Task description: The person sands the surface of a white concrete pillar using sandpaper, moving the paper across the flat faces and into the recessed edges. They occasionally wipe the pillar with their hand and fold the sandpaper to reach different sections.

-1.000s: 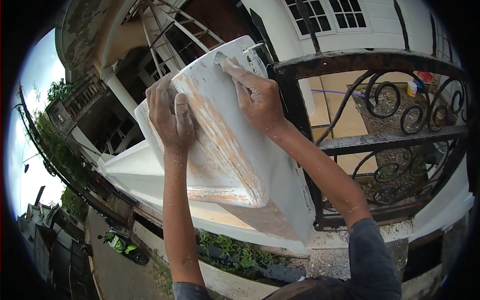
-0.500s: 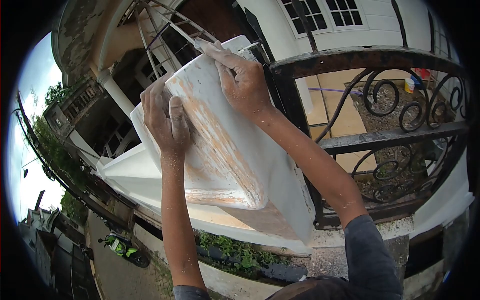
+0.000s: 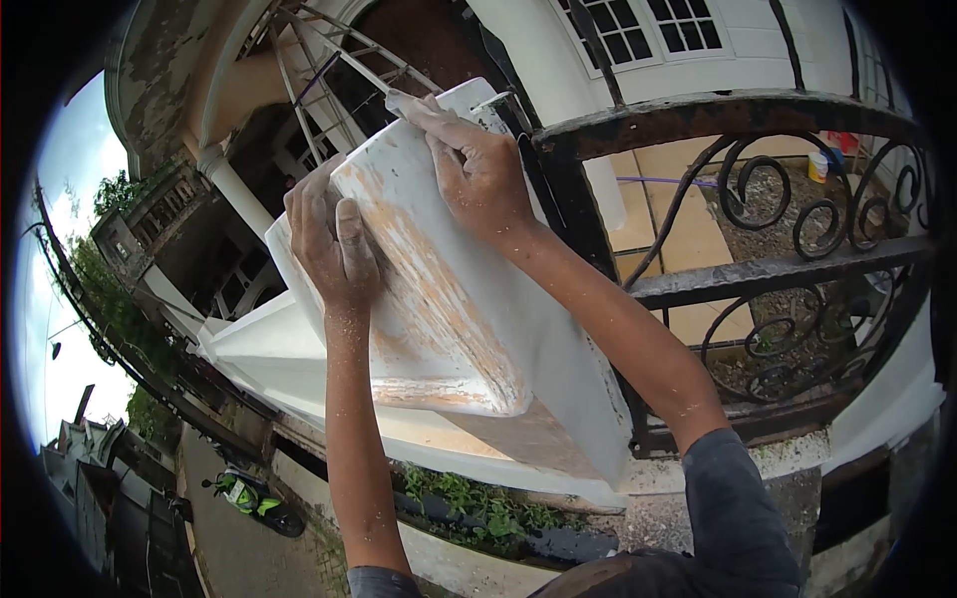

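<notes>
A white-painted pillar cap (image 3: 449, 289), with worn streaks of orange-brown, rises in front of me. My left hand (image 3: 334, 239) lies over its left upper edge, fingers stretched along the surface and thumb apart. At the top right edge, my right hand (image 3: 478, 164) is closed with its index finger extended. A small pale, flat piece (image 3: 402, 103) shows at those fingertips; dust hides what it is. Both hands and forearms are speckled with whitish dust.
A black iron gate (image 3: 738, 274) with scrolls and spikes adjoins the pillar on the right. Behind stands a ladder (image 3: 344, 65). Below are green plants (image 3: 478, 508) and a green motorbike (image 3: 254, 503) on the lane. A yellow-white bucket (image 3: 817, 167) stands beyond the gate.
My right hand has shifted slightly left and down along the top edge, the pale piece with it. The left hand stays in place on the pillar cap.
</notes>
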`<state>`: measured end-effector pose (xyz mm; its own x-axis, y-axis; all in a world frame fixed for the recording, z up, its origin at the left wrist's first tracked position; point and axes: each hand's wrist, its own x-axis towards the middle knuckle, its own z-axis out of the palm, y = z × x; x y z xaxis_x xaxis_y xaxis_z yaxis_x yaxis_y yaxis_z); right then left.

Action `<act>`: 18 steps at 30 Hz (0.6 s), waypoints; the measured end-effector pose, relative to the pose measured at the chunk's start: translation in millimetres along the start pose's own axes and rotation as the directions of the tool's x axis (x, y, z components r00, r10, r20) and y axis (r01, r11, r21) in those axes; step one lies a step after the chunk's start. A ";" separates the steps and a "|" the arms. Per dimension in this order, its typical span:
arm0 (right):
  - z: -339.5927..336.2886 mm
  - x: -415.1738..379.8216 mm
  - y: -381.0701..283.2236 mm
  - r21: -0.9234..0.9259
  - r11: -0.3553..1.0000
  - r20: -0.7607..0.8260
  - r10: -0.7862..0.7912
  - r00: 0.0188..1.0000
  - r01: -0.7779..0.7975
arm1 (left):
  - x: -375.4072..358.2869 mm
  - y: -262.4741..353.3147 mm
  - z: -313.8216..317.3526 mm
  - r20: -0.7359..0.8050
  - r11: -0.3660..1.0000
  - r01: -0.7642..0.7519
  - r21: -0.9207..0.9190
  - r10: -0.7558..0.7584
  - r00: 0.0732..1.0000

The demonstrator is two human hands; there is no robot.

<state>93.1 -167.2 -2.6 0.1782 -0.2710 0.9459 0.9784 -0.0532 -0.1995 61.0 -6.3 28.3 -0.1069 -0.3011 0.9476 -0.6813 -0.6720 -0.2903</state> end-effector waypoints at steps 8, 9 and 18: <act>7.3 -2.7 -4.6 -0.120 0.955 -0.003 -0.274 0.962 0.271 | 2.2 -2.8 3.0 -0.005 1.000 0.015 0.018 -0.015 1.000; 4.2 -11.3 -25.9 -0.158 0.924 0.110 -0.335 0.936 0.349 | -0.6 -8.0 3.0 -0.006 1.000 0.007 0.006 -0.007 1.000; 8.3 -2.2 -18.6 -0.020 0.913 0.044 -0.406 0.913 0.407 | 3.4 -1.6 4.3 -0.039 1.000 0.018 0.017 -0.017 0.999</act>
<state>75.3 -157.7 1.2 -0.2295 -0.1833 0.9559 0.9640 -0.1785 0.1972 64.8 -9.1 31.4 -0.1231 -0.2630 0.9569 -0.6705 -0.6888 -0.2756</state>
